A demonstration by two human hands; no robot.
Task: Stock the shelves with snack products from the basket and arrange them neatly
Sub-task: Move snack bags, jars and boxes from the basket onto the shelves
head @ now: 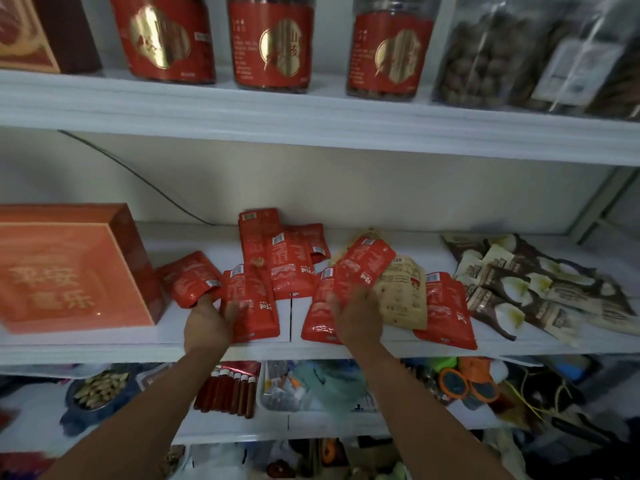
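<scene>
1. Right hand [360, 317]: fingers grip the tilted red pouch [363, 268] by its lower end, over the beige pouch [401, 289] on the middle shelf [104, 348].
2. Left hand [207, 320]: touches the leftmost red pouch [188, 280]; blurred, cannot tell if it grips.
3. Advice: lay the held pouch flat, edges parallel to its red neighbours, not overlapping the beige one.

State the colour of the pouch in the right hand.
Red flat foil pouch, white print, in right hand; head view.
</scene>
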